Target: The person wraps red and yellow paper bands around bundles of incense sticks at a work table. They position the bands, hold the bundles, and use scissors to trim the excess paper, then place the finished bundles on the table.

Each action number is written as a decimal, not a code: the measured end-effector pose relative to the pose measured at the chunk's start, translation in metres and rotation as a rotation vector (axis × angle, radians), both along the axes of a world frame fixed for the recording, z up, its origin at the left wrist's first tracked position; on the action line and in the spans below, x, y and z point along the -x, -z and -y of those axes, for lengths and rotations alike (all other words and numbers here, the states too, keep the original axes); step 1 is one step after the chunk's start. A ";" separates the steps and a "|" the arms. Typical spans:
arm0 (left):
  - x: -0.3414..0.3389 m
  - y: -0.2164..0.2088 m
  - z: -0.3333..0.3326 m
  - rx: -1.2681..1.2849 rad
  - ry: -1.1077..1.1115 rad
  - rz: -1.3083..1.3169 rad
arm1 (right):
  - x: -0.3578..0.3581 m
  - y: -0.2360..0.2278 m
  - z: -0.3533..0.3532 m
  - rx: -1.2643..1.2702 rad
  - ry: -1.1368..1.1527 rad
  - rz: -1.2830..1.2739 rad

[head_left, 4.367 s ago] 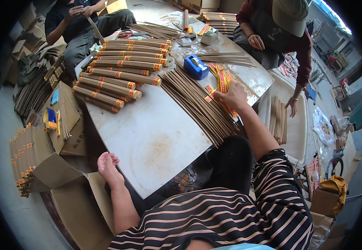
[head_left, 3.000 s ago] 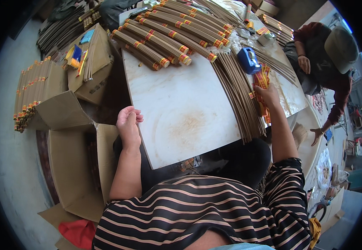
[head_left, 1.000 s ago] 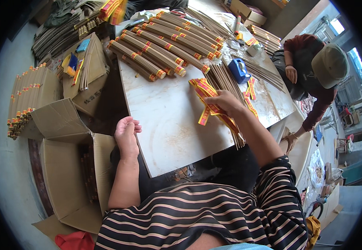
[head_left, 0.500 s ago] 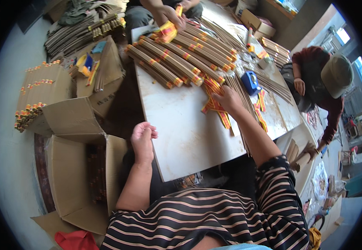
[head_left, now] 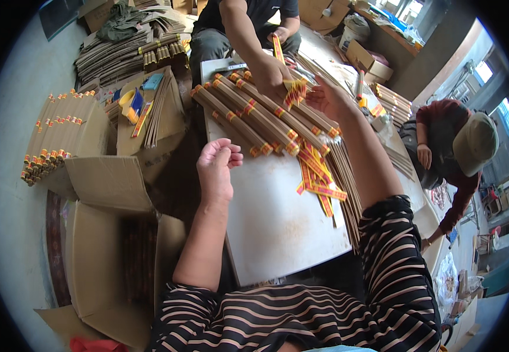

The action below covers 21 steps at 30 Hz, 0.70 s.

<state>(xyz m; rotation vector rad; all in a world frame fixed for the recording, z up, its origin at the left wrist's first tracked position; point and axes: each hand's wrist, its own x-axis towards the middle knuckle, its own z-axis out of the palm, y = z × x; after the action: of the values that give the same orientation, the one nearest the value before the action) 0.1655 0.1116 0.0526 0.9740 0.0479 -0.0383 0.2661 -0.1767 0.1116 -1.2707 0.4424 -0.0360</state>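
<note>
Bundles of thin brown sticks [head_left: 248, 111], banded in red and yellow, lie in a slanting pile on the white table. My right hand [head_left: 332, 101] reaches over the pile's right side with its fingers apart. Just left of its fingertips are red and yellow paper strips [head_left: 295, 92], by the reaching hand [head_left: 269, 76] of a person across the table; whether I touch them cannot be told. More such strips [head_left: 316, 176] lie crossed below the pile. My left hand [head_left: 215, 167] hovers at the table's left edge, fingers curled in, nothing visible in them.
An open cardboard box [head_left: 99, 258] stands at my left, dark inside. Behind it a carton [head_left: 166, 120] bears tape and sticks, beside stacked bundles [head_left: 55, 135]. Loose sticks [head_left: 343, 182] lie along the table's right side. Another person in a cap [head_left: 475, 144] bends over at the right.
My right hand has left the strips on the table and moved up and away. The person opposite has reached over the pile. My left hand has risen slightly, and the view has shifted.
</note>
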 end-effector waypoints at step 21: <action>-0.046 0.029 0.024 -0.034 0.068 -0.204 | -0.098 0.045 -0.015 -0.577 -0.368 -0.016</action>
<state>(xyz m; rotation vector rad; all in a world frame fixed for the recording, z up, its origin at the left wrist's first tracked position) 0.2118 0.0876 0.0232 1.0027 0.2036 -0.1998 0.3639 -0.1619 0.0664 -0.7646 0.2020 0.3884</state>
